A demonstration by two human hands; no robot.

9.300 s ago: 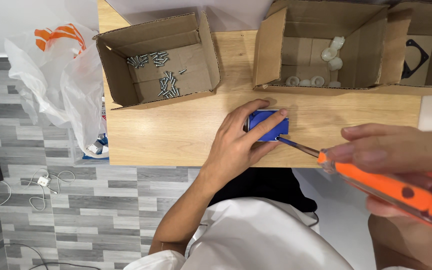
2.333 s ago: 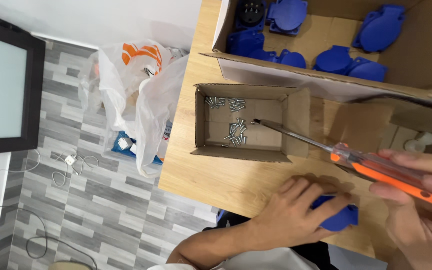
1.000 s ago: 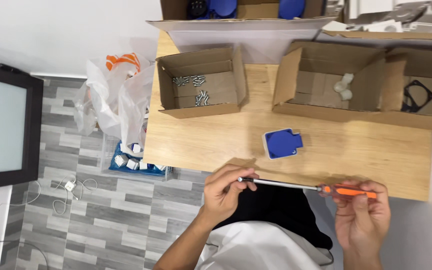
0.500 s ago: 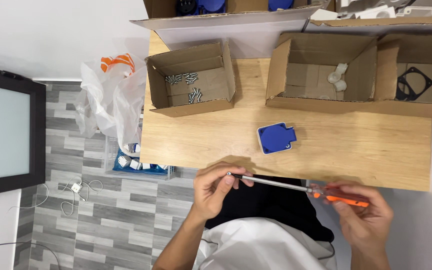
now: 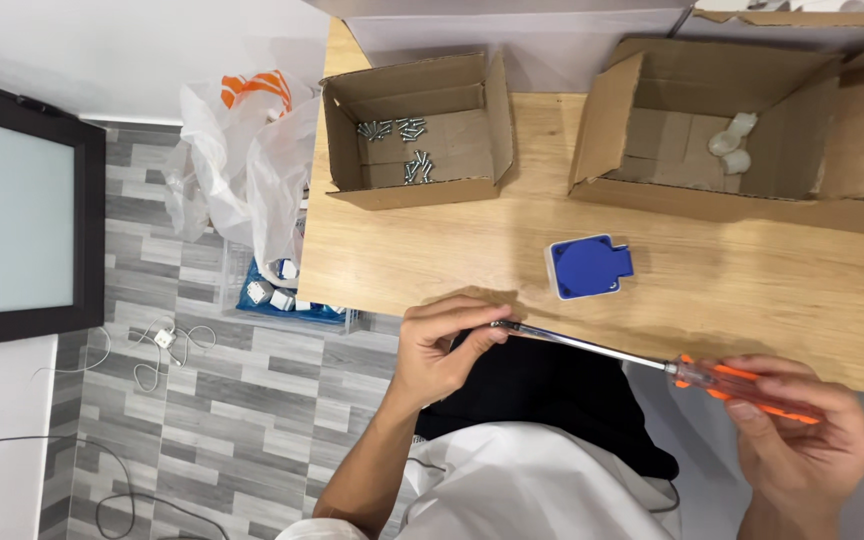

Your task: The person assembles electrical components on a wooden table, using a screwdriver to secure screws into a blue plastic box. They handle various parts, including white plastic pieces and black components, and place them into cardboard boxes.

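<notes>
A long screwdriver with a bright steel shaft and a translucent orange handle [image 5: 652,362] lies nearly level just off the near edge of the pale wooden tabletop [image 5: 752,290]. The right hand [image 5: 802,440] is wrapped around the handle, while the left hand [image 5: 442,345] pinches the shaft's tip between thumb and fingertips. At about twelve o'clock from the shaft, a blue plastic socket cover on a white base [image 5: 588,267] rests on the wood. At eleven o'clock, an open cardboard box [image 5: 414,130] holds loose silver screws [image 5: 407,150]. Grey plank-pattern floor tiles [image 5: 202,400] lie at nine o'clock.
</notes>
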